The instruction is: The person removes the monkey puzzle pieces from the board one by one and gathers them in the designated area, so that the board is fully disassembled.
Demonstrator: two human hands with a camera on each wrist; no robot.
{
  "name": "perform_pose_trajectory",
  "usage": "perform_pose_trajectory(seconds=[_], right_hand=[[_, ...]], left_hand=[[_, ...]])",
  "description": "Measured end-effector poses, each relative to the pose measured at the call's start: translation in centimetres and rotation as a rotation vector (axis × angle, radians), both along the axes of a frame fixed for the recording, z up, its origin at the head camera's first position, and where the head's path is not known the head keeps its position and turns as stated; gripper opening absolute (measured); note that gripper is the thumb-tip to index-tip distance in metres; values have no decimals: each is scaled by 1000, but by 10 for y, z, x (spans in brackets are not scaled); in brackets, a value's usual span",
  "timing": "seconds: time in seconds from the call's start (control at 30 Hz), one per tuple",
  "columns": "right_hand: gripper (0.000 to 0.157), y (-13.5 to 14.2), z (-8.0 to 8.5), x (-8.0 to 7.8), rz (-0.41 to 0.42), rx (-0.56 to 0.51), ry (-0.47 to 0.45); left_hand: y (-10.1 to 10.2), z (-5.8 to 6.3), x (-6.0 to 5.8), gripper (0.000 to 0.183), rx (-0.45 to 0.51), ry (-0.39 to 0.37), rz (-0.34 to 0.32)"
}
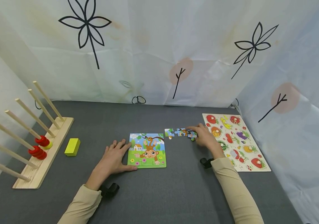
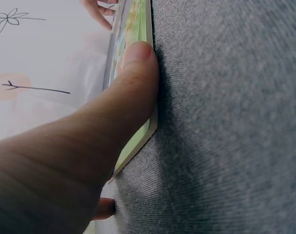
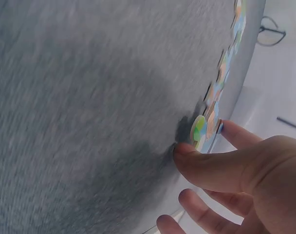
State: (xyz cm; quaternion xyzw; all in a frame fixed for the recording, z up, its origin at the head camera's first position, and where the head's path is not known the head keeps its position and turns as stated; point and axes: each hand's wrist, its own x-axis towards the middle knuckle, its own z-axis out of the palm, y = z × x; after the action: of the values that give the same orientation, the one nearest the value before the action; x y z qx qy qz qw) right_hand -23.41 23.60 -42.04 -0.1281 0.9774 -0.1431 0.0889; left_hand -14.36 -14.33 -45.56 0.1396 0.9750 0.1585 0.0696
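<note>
Resting along the left and lower edges of the monkey jigsaw puzzle (image 1: 148, 157), your left hand (image 1: 114, 159) has its fingers and thumb spread; the puzzle lies flat at the centre of the head view. Your left wrist view gives a closer look at the thumb against the board's thin edge, with most of the other fingers hidden behind it. Your right hand (image 1: 205, 137) is right of centre, at the end of a short row of loose jigsaw pieces (image 1: 169, 132), partly covering the end piece (image 1: 192, 135) from above. Your right wrist view makes that grip plain: thumb and index finger pinch it from opposite sides. Only the head view gives you the whole fruit board (image 1: 239, 143) at right and the wooden peg stand (image 1: 47, 165) at far left.
</note>
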Motion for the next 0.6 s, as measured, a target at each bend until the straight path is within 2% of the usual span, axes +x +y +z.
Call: perform_pose_trajectory(seconds=[0.4,0.6], right_hand=[[63,14,-5,-12,-44,0,-28],[49,12,-9,-11,-27,-29,25]], left_hand=[[1,1,1,104,-1,8,-6],[1,1,1,104,4,4,-1]])
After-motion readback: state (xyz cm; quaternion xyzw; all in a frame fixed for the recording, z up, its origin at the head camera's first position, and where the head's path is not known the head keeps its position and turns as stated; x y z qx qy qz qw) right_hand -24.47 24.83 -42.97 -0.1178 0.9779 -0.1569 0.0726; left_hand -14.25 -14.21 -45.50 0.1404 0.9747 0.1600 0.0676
